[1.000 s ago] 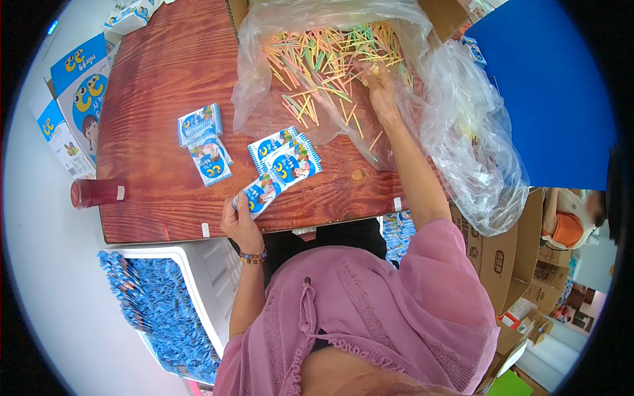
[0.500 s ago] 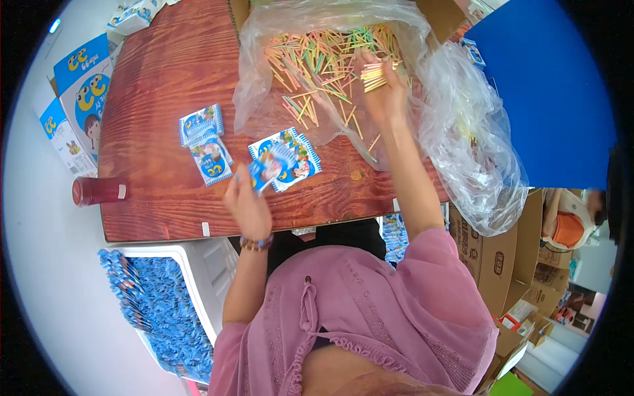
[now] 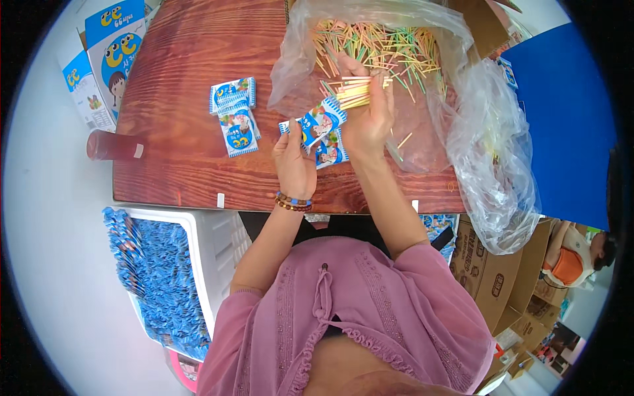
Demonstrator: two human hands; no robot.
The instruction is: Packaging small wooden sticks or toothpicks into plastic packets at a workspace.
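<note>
My left hand (image 3: 295,168) pinches a small blue-and-white packet (image 3: 322,121) by its lower left end, holding it tilted over the table. In my right hand (image 3: 371,122) is a bundle of thin yellow and pink sticks (image 3: 354,96), with the fingers closed around it. The sticks' left ends are right by the packet's upper right end; whether any are inside it, I cannot tell. Partly hidden beneath the held packet lie more packets (image 3: 332,152). To the left, another small group of packets (image 3: 238,129) rests on the wood.
A clear plastic bag (image 3: 290,72) lies spread at the back, with many loose coloured sticks (image 3: 380,46) on it. Crumpled plastic (image 3: 498,145) hangs over the right edge. A reddish jar (image 3: 112,145) is at the left edge, above a white bin (image 3: 198,264) of blue packets.
My right hand has come nearer from the loose sticks with its bundle. My left hand has lifted a packet toward it, so the two hands are now close together. The view has shifted.
</note>
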